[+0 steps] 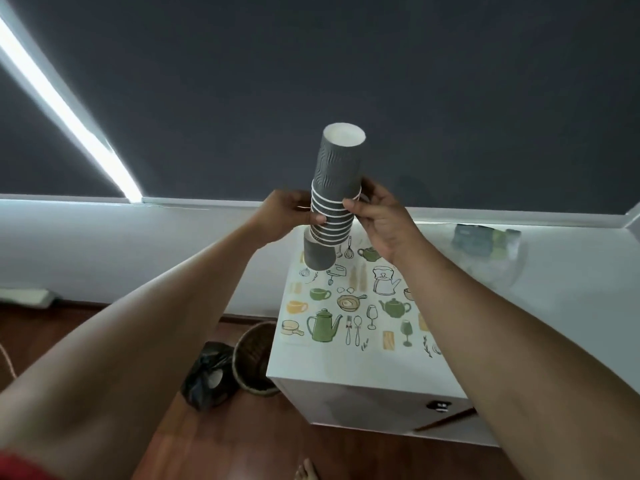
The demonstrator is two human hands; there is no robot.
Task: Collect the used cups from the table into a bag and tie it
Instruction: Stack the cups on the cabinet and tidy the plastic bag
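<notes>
Nearest, at the bottom of the view, a bare foot [306,470] shows on the wooden floor [214,445]. Beyond it on the floor lie a crumpled black bag [207,377] and, just beside it to the right, a woven basket [254,358] close against the white counter [367,396]. The counter carries a mat printed with kitchenware [360,306]; no loose cups are visible on it, and a clear plastic object at its far right is too blurred to name.

Farther out, both arms reach forward and the stack of grey paper cups [332,206] is held in the air above the counter's far left corner. The left hand [282,216] is curled around the stack's ringed middle from the left, fingers closed on it. The right hand [381,220] pinches the same stretch of rims from the right, thumb and fingertips shut on it. The stack's long axis runs nearly upright, leaning slightly right at the top, where a white base shows.

The bag lies low and to the left, nearer the left arm, so the stack probably has to come down and leftward to reach it.
</notes>
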